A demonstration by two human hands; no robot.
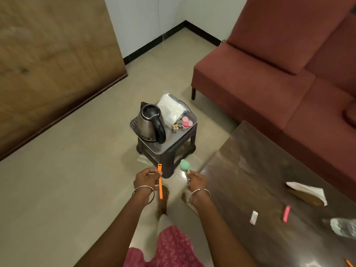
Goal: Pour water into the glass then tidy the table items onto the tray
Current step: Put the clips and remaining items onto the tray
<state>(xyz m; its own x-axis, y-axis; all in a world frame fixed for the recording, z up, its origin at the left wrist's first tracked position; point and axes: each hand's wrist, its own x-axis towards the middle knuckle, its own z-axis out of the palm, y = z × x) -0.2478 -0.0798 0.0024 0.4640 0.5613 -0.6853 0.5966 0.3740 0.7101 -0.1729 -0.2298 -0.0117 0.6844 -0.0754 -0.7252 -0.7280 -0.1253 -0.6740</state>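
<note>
Pinching an orange strip [160, 186] in the left hand [146, 179] and gripping a green-headed stick [185, 165] in the right hand [196, 181], near a dark stool [167, 160]. On the stool's grey tray [173, 140]: steel kettle [151, 124], white packet [171, 107], small pink-lidded jars [186, 121]. On the dark table [260, 170] at right: tissue [308, 189], pink stick [286, 213], white sachet [253, 217].

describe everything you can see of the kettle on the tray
The kettle has a shiny metal body, a dark round top with a bright rim, a short spout pointing away, and a thick black handle curving down its near right side. It stands upright on the left part of the grey tray, which rests on a small dark stool. A white packet lies just right of it; contact is unclear. Neither the left hand nor the right hand touches it.
</note>
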